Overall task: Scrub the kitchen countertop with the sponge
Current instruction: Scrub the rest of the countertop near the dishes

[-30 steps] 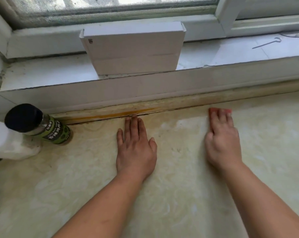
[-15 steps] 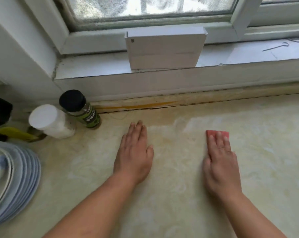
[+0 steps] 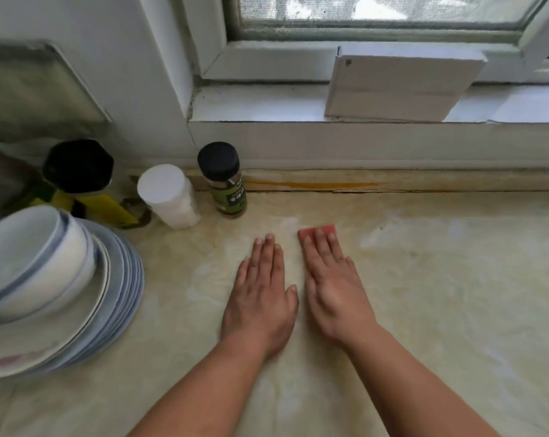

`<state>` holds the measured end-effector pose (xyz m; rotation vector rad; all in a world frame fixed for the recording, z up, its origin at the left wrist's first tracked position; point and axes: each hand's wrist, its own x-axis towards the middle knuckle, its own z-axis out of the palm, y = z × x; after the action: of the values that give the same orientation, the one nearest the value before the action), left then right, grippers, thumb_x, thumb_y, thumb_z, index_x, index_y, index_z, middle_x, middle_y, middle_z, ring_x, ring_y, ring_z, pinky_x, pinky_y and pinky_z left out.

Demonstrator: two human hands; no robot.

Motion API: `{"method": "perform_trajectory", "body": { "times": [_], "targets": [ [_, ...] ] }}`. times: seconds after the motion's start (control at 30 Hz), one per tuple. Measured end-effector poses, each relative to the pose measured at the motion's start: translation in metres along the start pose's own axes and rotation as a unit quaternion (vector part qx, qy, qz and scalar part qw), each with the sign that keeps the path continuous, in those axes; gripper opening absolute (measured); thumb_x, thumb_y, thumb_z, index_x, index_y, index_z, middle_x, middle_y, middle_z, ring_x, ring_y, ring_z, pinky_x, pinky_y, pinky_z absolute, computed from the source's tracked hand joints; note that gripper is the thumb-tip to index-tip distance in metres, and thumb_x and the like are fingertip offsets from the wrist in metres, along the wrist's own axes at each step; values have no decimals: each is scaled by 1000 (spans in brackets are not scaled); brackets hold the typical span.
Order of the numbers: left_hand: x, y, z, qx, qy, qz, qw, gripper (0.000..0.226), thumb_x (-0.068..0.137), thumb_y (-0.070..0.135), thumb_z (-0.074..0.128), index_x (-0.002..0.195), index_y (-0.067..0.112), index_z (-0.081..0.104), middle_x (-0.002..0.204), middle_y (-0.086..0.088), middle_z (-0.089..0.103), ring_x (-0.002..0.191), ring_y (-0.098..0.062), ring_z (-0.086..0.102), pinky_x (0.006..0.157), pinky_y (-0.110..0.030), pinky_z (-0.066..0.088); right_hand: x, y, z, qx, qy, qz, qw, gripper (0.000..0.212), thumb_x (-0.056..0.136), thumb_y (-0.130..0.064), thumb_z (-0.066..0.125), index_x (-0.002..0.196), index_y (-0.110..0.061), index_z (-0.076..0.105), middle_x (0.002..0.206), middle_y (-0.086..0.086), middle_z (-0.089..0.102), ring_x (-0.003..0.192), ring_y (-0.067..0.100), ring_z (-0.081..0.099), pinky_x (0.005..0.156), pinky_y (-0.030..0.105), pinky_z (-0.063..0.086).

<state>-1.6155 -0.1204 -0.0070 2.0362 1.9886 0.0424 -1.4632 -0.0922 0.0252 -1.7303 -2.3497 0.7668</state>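
A pale marbled countertop [image 3: 440,294] fills the lower view, with faint wet streaks on it. A red sponge [image 3: 318,230] lies flat on it near the middle; only its far edge shows. My right hand [image 3: 333,285] presses down on the sponge with straight fingers. My left hand [image 3: 260,298] lies flat on the countertop just to the left, palm down, almost touching the right hand.
A spice jar with a black lid [image 3: 224,181], a white container [image 3: 169,197] and a dark-capped yellow bottle [image 3: 80,178] stand at the back left. Stacked plates with bowls [image 3: 102,310] sit at the left. A white box [image 3: 399,86] leans on the window sill.
My right hand has slid the sponge leftward across the countertop until it sits beside my left hand. The view has swung left, bringing the plates and bottles into sight.
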Motion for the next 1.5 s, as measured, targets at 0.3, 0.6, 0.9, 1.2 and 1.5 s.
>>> {"method": "perform_trajectory", "body": {
  "times": [0.3,0.6,0.9,1.2,1.5],
  "targets": [
    [1,0,2,-15,3,11,1000,76,97,48,0,162,14,-20,167,-3,-37,151,-15,-39,121,-35,-23,68,-16,-12,10,-19,34,999,64,107,-24,33,164,-26,5,172,-3,-5,157,17,-13,126,51,11],
    [2,-1,1,-40,0,11,999,77,95,49,-1,161,14,-21,168,-4,-36,153,-17,-36,124,-37,-19,0,-7,15,34,8,57,998,67,105,-29,34,163,-33,2,169,-12,-12,154,8,-20,128,45,7],
    [0,-3,-8,-148,42,-10,988,72,104,27,35,166,11,1,175,-3,-15,159,-15,-18,129,-33,-8,23,-15,12,42,14,26,999,67,104,-22,39,164,-32,9,172,-8,-3,157,11,-13,127,48,8],
    [1,-4,-6,-135,37,-13,990,68,108,29,25,165,15,-9,174,0,-17,159,-15,-20,129,-35,-7,44,-29,-2,-13,-56,-30,998,69,99,-27,35,163,-34,11,171,-11,-3,157,10,-9,127,50,7],
    [7,0,1,-36,13,-25,999,69,106,38,19,165,12,-6,173,-5,-23,158,-20,-24,126,-38,-13,-23,-23,30,-25,43,103,993,64,103,-39,25,164,-31,6,172,-6,-6,157,10,-12,128,43,12]
  ]
}}
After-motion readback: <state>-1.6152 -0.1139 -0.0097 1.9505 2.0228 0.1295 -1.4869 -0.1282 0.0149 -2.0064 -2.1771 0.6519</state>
